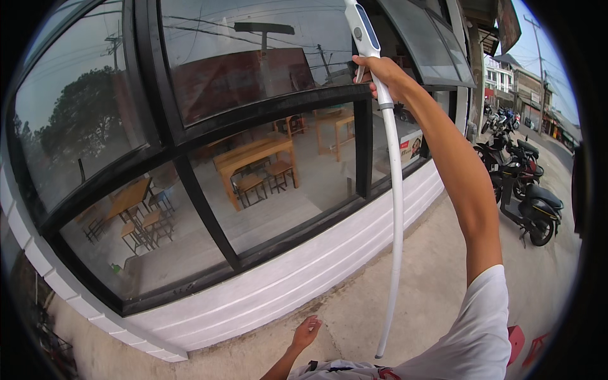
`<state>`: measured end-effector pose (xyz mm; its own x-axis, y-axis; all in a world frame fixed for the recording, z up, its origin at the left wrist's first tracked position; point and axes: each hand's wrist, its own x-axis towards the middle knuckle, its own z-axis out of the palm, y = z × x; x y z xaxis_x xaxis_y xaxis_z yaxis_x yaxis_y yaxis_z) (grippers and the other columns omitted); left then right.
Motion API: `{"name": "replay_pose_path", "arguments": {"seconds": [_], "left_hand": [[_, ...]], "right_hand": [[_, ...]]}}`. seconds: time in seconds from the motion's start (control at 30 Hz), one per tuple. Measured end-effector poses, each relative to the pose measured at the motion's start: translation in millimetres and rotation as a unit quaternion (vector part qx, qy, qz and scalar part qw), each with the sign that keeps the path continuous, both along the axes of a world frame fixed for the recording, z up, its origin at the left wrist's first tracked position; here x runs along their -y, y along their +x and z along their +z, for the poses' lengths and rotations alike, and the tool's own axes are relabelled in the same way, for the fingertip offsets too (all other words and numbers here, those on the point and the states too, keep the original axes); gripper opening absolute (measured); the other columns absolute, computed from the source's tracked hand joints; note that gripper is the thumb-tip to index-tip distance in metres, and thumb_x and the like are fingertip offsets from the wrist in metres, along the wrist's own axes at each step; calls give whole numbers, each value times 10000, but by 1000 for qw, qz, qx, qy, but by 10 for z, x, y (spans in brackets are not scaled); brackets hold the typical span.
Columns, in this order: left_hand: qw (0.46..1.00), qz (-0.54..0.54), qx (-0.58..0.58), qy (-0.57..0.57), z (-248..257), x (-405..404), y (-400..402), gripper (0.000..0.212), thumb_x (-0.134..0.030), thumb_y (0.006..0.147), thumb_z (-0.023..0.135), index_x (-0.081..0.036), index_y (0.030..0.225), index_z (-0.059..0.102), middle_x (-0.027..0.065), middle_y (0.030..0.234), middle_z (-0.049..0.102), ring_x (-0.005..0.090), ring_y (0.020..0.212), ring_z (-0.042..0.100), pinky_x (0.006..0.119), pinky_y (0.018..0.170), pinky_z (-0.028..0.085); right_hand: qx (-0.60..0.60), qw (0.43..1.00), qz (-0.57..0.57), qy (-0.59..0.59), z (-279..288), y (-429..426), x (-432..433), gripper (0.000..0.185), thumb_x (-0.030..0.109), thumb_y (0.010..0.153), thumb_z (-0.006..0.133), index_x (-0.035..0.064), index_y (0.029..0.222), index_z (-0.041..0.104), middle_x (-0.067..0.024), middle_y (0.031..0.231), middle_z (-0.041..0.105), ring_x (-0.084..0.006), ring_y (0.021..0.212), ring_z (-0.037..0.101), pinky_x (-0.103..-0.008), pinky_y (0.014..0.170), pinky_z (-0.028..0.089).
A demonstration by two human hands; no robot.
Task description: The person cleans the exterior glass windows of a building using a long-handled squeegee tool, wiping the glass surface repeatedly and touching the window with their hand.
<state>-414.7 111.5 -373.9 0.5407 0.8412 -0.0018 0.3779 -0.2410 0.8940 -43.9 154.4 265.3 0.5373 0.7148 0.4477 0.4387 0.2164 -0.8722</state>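
My right hand (387, 78) is raised and wrapped around the grip of a long white pole (395, 190). Its white handle (363, 35) has a dark blue panel, a round button and a trigger lever beside my fingers. A grey collar sits just below the grip, and the shaft slants down to a grey tip over the pavement. The handle's upper end leaves the view at the top. Behind it is a black-framed window (247, 71). My left hand (306, 331) hangs low near the wall's foot, loosely curled and holding nothing.
A hinged window sash (432, 42) juts outward at upper right. White-painted cladding (285, 280) runs below the frame. Wooden tables (256, 152) and stools show through the glass, with a dark T-shape on the upper pane. Motorbikes (527, 199) stand on the concrete pavement (427, 266) at right.
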Motion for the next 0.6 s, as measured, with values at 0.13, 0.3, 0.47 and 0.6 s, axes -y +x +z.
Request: {"name": "replay_pose_path", "arguments": {"seconds": [0.13, 0.3, 0.47, 0.6], "left_hand": [[979, -127, 127, 95, 1256, -121, 855, 518, -271, 977, 621, -37, 1401, 439, 147, 1268, 618, 222, 1131, 613, 354, 977, 480], [920, -244, 293, 94, 2302, 248, 1502, 578, -347, 1039, 469, -40, 1485, 268, 192, 1268, 591, 263, 1162, 578, 389, 982, 470], [815, -274, 505, -71, 2145, 782, 1706, 450, -361, 1068, 348, -15, 1354, 333, 166, 875, 609, 194, 622, 615, 322, 601, 522], [839, -195, 508, -12, 2263, 897, 1609, 452, -219, 1054, 428, -2, 1423, 283, 65, 741, 505, 98, 459, 437, 235, 424, 402]], "right_hand": [[-25, 993, 112, -25, -312, -399, 358, 480, 497, 908, 633, 18, 928, 620, -80, 819, 667, -75, 468, 439, -258, 417, 425], [-56, 978, 199, -19, -907, -1013, 594, 614, 572, 895, 628, -36, 974, 619, -127, 838, 694, -61, 327, 441, -223, 295, 396], [-84, 950, 298, -30, -1328, -1335, 715, 669, 588, 940, 546, -70, 1046, 595, -215, 916, 695, -84, 327, 493, -211, 286, 416], [-123, 929, 349, 19, -1383, -1342, 701, 711, 654, 901, 549, -34, 1082, 584, -202, 981, 694, -130, 457, 595, -253, 419, 494]]}}
